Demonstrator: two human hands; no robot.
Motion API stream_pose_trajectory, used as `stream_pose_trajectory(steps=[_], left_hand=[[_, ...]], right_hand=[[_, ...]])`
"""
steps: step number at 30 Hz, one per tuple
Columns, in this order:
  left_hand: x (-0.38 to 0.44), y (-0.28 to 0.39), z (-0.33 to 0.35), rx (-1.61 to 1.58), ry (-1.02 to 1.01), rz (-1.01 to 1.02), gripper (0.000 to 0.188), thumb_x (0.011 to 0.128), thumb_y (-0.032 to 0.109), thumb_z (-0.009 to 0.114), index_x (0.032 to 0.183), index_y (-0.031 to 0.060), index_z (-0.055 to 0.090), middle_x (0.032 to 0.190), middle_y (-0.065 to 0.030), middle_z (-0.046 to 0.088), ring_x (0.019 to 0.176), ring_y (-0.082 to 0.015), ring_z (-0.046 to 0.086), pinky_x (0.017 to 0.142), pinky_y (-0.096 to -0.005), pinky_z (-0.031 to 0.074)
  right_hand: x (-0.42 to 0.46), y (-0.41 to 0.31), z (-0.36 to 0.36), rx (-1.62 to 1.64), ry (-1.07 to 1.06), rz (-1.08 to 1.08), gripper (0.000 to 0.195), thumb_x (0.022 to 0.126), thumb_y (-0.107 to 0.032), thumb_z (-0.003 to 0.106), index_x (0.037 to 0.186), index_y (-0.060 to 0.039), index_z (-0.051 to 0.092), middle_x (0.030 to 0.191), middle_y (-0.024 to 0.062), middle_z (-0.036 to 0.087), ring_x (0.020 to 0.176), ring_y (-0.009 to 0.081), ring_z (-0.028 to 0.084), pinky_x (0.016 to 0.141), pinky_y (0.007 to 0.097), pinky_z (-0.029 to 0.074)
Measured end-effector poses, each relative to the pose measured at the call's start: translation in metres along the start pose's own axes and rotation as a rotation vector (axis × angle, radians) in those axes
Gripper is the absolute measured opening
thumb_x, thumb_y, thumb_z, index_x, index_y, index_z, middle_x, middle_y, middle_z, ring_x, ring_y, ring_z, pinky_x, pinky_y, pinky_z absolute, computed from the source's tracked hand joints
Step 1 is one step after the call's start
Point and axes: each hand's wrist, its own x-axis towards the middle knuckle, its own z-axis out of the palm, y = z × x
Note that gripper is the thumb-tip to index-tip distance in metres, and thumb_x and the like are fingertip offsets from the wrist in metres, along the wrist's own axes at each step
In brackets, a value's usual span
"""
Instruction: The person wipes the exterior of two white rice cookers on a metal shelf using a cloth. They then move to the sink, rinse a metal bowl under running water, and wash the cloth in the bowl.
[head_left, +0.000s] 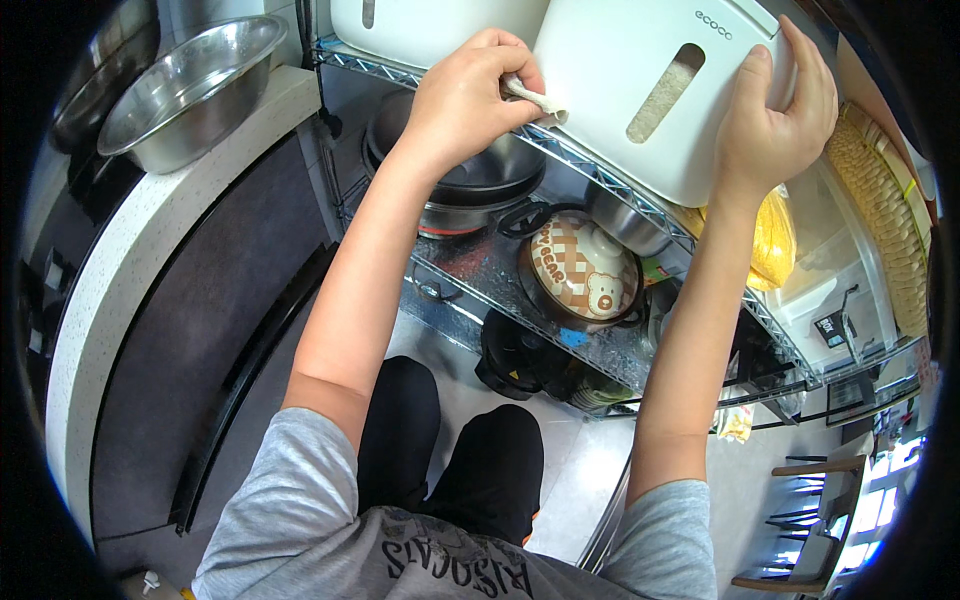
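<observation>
My left hand (476, 101) pinches a beige cloth (541, 99) at the front edge of the wire shelf (600, 176). The cloth touches the lower left side of a white ecoco rice container (600, 82). Rice shows through that container's slot-shaped window (666, 94). At its right side, my right hand (776, 120) grips the corner, thumb on the front and fingers around the side. The container looks tilted, though the lens bends edges here. A second white container (442, 30) stands to the left on the same shelf.
Below are stacked pans (480, 180) and a bear-patterned lidded pot (581, 266). A steel basin (191, 90) rests on the counter (97, 277) at left. Right of my forearm are a yellow bag (772, 240), a clear plastic bin (847, 277) and a woven basket (885, 217).
</observation>
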Motion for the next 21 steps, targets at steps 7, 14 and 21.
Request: stream_pose_trajectory(steps=[7, 14, 21], left_hand=[[0.006, -0.003, -0.001, 0.096, -0.046, 0.055, 0.016, 0.078, 0.011, 0.081, 0.091, 0.0053, 0.073, 0.110, -0.0029, 0.066, 0.085, -0.0165, 0.064, 0.077, -0.0301, 0.053], [0.007, -0.005, -0.004, 0.033, -0.051, 0.068, 0.017, 0.077, 0.009, 0.080, 0.091, 0.0034, 0.072, 0.104, -0.0042, 0.066, 0.083, -0.0175, 0.063, 0.077, -0.0304, 0.052], [0.010, -0.015, -0.004, 0.039, -0.032, 0.042, 0.017, 0.076, 0.005, 0.079, 0.091, 0.0036, 0.072, 0.098, -0.0045, 0.066, 0.082, -0.0173, 0.061, 0.075, -0.0309, 0.051]], right_hand=[[-0.001, 0.004, 0.000, -0.049, 0.013, -0.026, 0.029, 0.094, -0.022, 0.071, 0.120, -0.0134, 0.079, 0.121, 0.0068, 0.076, 0.115, 0.0249, 0.068, 0.104, 0.0400, 0.050], [-0.001, -0.006, -0.002, -0.046, -0.014, 0.006, 0.029, 0.092, -0.013, 0.069, 0.120, -0.0088, 0.076, 0.122, 0.0105, 0.074, 0.119, 0.0285, 0.066, 0.107, 0.0416, 0.048], [0.005, -0.021, -0.010, -0.094, -0.060, 0.029, 0.033, 0.092, 0.000, 0.065, 0.124, 0.0003, 0.070, 0.127, 0.0178, 0.068, 0.126, 0.0344, 0.062, 0.112, 0.0433, 0.044]])
